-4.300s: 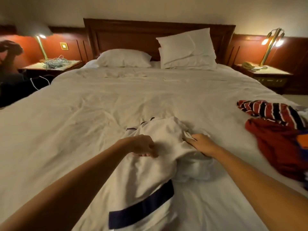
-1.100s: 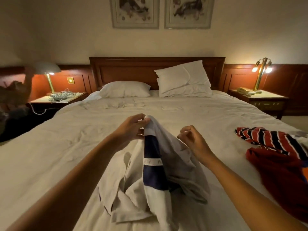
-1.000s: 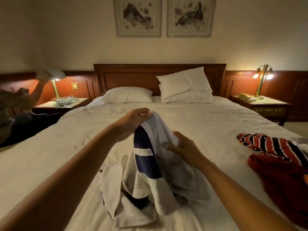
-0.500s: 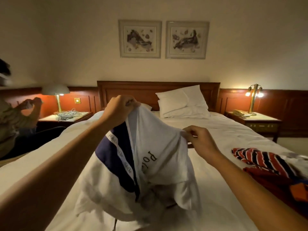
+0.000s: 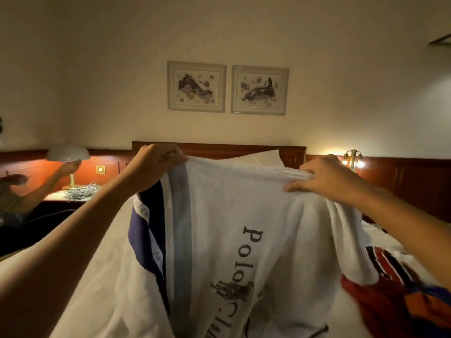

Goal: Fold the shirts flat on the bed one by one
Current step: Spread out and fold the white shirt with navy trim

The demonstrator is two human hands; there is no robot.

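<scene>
A white shirt [image 5: 244, 211] with navy and pale blue stripes and dark printed lettering hangs spread out in the air above the bed [image 5: 97, 259]. My left hand [image 5: 156, 164] grips its upper edge at the left. At the right my right hand [image 5: 324, 179] pinches the same edge. The cloth stretches between both hands and drapes down toward me, hiding the middle of the bed and most of the pillows.
A pile of red, striped and orange shirts [image 5: 390, 289] lies on the bed at the right. Another person's arm [image 5: 44, 189] reaches to a lamp [image 5: 68, 154] over the left nightstand with tangled cables. A lit lamp [image 5: 352, 162] stands at the right.
Both hands have raised the white shirt off the bed and pulled it apart sideways, so it now hangs spread. The view has tilted up toward the wall.
</scene>
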